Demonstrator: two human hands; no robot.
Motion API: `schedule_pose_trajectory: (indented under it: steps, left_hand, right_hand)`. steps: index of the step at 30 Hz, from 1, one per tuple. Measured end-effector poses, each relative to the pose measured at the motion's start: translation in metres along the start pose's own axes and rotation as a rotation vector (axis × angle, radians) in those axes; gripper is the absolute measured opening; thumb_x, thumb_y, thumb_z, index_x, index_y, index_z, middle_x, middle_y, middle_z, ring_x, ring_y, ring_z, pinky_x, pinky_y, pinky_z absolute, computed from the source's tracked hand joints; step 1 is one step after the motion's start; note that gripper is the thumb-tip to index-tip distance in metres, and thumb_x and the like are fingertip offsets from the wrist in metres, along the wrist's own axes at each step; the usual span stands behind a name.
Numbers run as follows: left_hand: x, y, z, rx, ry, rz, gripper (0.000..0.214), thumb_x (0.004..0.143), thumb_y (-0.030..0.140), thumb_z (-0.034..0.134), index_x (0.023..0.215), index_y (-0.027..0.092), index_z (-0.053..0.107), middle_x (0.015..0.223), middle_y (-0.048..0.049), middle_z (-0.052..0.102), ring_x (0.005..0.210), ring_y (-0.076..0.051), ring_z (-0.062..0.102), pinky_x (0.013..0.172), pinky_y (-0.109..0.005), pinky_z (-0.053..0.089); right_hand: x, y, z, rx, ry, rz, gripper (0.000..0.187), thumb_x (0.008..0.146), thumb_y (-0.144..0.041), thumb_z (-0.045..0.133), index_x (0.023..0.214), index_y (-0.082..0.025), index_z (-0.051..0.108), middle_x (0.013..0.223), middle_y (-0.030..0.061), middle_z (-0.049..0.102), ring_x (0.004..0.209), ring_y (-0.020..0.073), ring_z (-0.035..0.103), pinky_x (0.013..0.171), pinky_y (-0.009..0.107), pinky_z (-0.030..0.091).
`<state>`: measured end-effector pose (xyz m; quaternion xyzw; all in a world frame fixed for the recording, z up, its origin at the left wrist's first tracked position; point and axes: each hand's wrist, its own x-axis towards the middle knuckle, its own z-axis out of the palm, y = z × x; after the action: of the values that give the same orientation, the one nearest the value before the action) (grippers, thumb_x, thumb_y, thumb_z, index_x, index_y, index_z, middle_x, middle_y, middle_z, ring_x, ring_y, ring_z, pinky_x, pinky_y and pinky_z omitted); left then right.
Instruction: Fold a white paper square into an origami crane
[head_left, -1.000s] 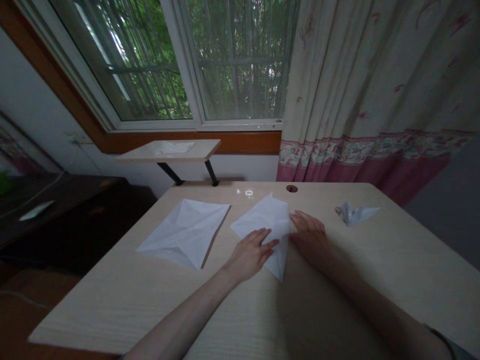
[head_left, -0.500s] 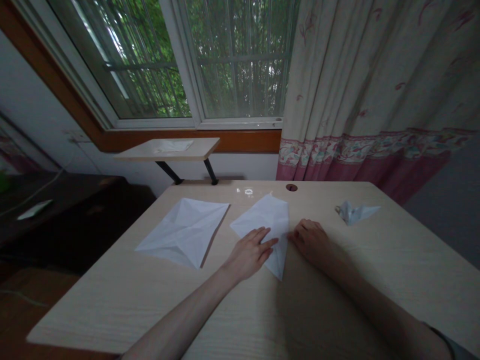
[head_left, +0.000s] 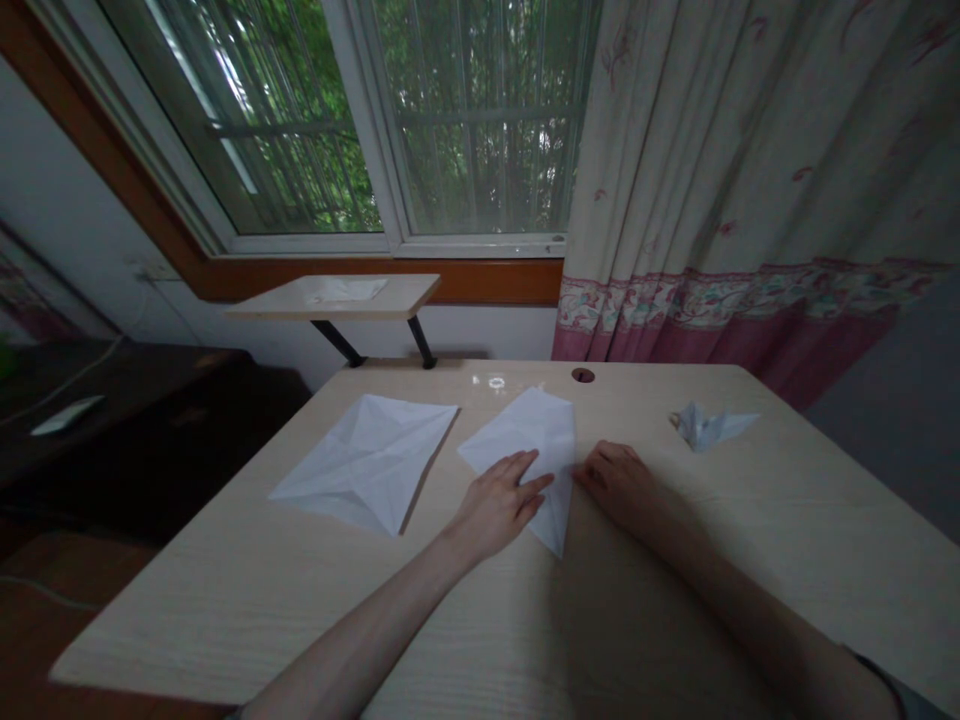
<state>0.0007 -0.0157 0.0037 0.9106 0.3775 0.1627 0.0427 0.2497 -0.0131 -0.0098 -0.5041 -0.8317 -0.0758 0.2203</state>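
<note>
Left hand lies open, flat on the creased white paper; the shadowed right hand sits at its edge, grip unclear.

Wooden desk, two creased sheets, paper crane

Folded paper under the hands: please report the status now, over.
Left hand flat on folded white paper. Right hand at its right edge. Creased sheet, paper figure lie apart on desk.
</note>
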Motion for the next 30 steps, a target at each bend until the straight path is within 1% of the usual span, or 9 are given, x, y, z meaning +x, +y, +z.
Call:
schedule_pose_trajectory:
  steps: [6,10,13,19,21,25,27,30]
  left_hand:
    - [0.0,0.001,-0.002,0.004,-0.009,0.0,0.036,0.098,0.031,0.054,0.134,0.03,0.06,0.152,-0.0075,0.044,0.135,-0.027,0.049,0.113,-0.045,0.041]
    - [0.0,0.001,-0.003,-0.001,-0.011,-0.005,0.037,0.097,0.029,0.055,0.133,0.031,0.06,0.152,-0.0073,0.044,0.135,-0.027,0.049,0.112,-0.045,0.042]
    - [0.0,0.0,-0.002,-0.011,-0.01,-0.009,0.037,0.098,0.029,0.054,0.134,0.031,0.06,0.153,-0.0068,0.043,0.135,-0.027,0.048,0.113,-0.046,0.041]
    - [-0.001,0.0,-0.002,-0.045,-0.012,-0.011,0.036,0.099,0.03,0.051,0.135,0.032,0.059,0.153,-0.0059,0.042,0.137,-0.027,0.046,0.115,-0.045,0.038]
    - [0.0,-0.001,-0.003,-0.052,-0.015,-0.013,0.036,0.1,0.03,0.05,0.135,0.033,0.059,0.153,-0.0053,0.043,0.137,-0.026,0.046,0.116,-0.048,0.036]
    - [0.0,-0.002,-0.003,-0.048,-0.04,-0.039,0.036,0.1,0.034,0.051,0.134,0.037,0.058,0.153,-0.0044,0.043,0.14,-0.026,0.041,0.119,-0.055,0.025]
    - [0.001,-0.002,-0.004,-0.049,-0.05,-0.053,0.036,0.1,0.035,0.051,0.135,0.038,0.057,0.154,-0.0042,0.043,0.141,-0.027,0.04,0.119,-0.057,0.022]
    - [0.001,-0.003,-0.005,-0.054,-0.06,-0.078,0.036,0.1,0.037,0.051,0.135,0.041,0.056,0.154,-0.0035,0.042,0.142,-0.028,0.039,0.118,-0.059,0.021]
  right_hand:
    - [0.001,0.0,-0.003,0.065,0.003,-0.007,0.013,0.091,-0.02,0.061,0.078,-0.019,0.062,0.079,0.0051,0.061,0.08,0.0213,0.058,0.077,0.034,0.046]
    - [0.002,-0.002,-0.005,0.108,-0.051,0.013,0.014,0.09,-0.02,0.062,0.075,-0.02,0.061,0.079,0.0037,0.061,0.08,0.0203,0.059,0.076,0.032,0.046]
    - [0.003,-0.006,-0.008,0.131,-0.079,-0.002,0.014,0.09,-0.02,0.061,0.076,-0.02,0.061,0.082,0.0036,0.062,0.084,0.02,0.059,0.078,0.032,0.047]
    - [0.005,-0.014,-0.017,0.149,-0.177,-0.014,0.013,0.089,-0.018,0.06,0.077,-0.02,0.065,0.086,0.0042,0.065,0.088,0.0189,0.06,0.082,0.032,0.046]
    - [0.006,-0.015,-0.02,0.182,-0.205,-0.02,0.012,0.088,-0.018,0.062,0.077,-0.02,0.065,0.086,0.0035,0.066,0.088,0.0181,0.06,0.082,0.031,0.045]
    - [0.006,-0.016,-0.021,0.248,-0.23,-0.042,0.013,0.086,-0.017,0.067,0.074,-0.021,0.064,0.083,0.0011,0.066,0.085,0.0162,0.059,0.086,0.031,0.044]
    - [0.006,-0.016,-0.02,0.268,-0.233,-0.05,0.013,0.085,-0.018,0.068,0.073,-0.021,0.064,0.082,0.0003,0.066,0.084,0.0159,0.059,0.089,0.032,0.043]
    - [0.005,-0.015,-0.02,0.306,-0.241,-0.054,0.013,0.085,-0.018,0.068,0.073,-0.021,0.063,0.082,-0.0005,0.066,0.084,0.0153,0.06,0.089,0.032,0.042]
